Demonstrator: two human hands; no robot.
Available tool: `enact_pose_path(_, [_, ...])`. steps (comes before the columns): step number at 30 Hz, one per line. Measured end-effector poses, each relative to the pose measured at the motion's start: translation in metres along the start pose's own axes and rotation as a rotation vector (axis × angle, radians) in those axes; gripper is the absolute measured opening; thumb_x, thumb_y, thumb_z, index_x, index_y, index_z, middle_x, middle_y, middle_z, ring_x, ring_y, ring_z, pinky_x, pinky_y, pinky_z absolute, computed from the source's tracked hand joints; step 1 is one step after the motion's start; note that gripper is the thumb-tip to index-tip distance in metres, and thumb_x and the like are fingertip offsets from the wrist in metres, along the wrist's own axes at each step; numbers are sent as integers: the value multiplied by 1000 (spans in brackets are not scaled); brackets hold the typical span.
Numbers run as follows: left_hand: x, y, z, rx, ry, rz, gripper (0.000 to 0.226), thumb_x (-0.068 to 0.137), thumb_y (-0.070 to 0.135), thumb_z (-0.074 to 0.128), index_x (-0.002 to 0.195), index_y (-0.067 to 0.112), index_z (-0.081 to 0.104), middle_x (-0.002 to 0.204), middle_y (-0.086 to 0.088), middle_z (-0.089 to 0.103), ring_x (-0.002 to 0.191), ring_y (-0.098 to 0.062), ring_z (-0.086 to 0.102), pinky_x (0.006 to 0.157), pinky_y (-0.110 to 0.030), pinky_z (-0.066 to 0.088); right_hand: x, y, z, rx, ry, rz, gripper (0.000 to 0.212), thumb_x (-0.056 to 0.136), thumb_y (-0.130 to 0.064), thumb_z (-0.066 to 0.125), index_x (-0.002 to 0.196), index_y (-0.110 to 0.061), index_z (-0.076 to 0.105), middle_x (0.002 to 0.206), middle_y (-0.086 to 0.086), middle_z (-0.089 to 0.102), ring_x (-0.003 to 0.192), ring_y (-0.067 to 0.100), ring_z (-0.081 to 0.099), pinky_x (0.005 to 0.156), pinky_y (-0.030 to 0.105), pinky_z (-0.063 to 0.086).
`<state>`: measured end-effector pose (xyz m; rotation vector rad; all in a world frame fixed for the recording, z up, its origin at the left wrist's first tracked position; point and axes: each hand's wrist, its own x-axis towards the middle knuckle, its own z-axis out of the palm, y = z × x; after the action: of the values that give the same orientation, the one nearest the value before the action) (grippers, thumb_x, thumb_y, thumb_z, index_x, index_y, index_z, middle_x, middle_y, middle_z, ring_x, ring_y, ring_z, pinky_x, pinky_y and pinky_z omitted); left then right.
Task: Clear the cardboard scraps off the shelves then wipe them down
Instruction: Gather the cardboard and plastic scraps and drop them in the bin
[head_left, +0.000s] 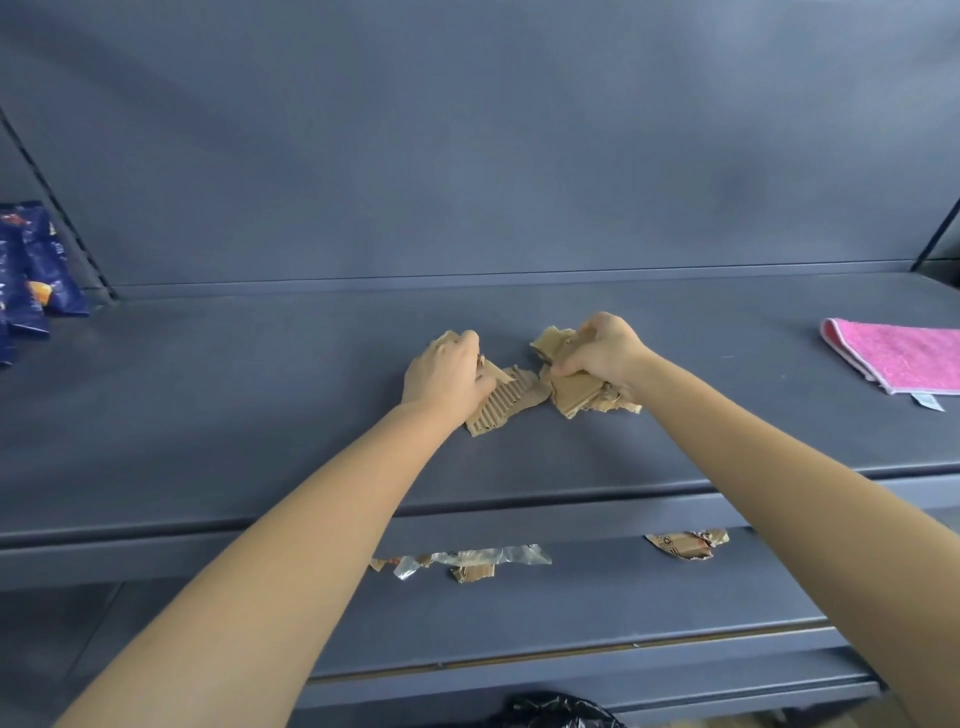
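Matt blue-grey metal all across. Behind, a plain back panel (467, 156), lit softly and evenly, slightly paler toward the upper right, with a dim dark smudge right of centre. At far left a slotted upright (57, 202), slanting in the wide lens; at far right a second, dark upright (935, 236). Broad, flat upper shelf (208, 426) with a thick front edge; lower shelf (597, 618) jutting out beneath. Below, at the bottom right edge, a tan strip (727, 722).

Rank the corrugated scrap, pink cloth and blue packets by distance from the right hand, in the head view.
1. Corrugated scrap: just left of the right hand, held by the left hand.
2. Pink cloth: right end of the shelf.
3. Blue packets: far left end.
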<state>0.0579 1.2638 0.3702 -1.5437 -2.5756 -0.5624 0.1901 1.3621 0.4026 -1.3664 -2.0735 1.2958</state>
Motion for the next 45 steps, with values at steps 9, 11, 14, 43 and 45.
enact_pose_path(9, [7,1,-4,-88,-70,-84,33,88,16,47,60,14,30,100,-15,57,94,-34,56,65,-36,39,8,6,2,34,48,-12,48,72,-5,75,112,-8,48,100,8,49,89,26,51,69,32,44])
enact_pose_path(11, [9,-2,-5,-92,-76,-107,30,88,17,48,62,13,34,105,-15,60,94,-35,56,66,-37,41,9,7,3,49,61,-16,50,72,-5,76,113,-9,48,101,7,49,90,26,51,69,31,44])
enact_pose_path(14, [19,-11,-11,-171,-43,-200,24,88,20,49,67,11,43,105,-18,61,91,-35,55,59,-30,31,10,9,4,78,72,-13,49,71,-6,75,112,-10,48,102,8,51,92,27,53,71,32,46])
enact_pose_path(43, [39,3,-10,-168,-174,-253,38,87,33,55,62,15,32,67,1,42,78,-25,46,49,-25,27,13,16,6,122,74,-25,41,74,-8,74,99,-15,43,93,3,48,90,26,51,69,36,46])
enact_pose_path(45, [33,9,-13,-142,-181,-221,35,87,31,54,64,16,32,72,-1,46,80,-25,46,50,-26,27,14,17,6,130,76,-24,41,74,-8,74,99,-15,43,96,4,49,90,27,51,68,35,45])
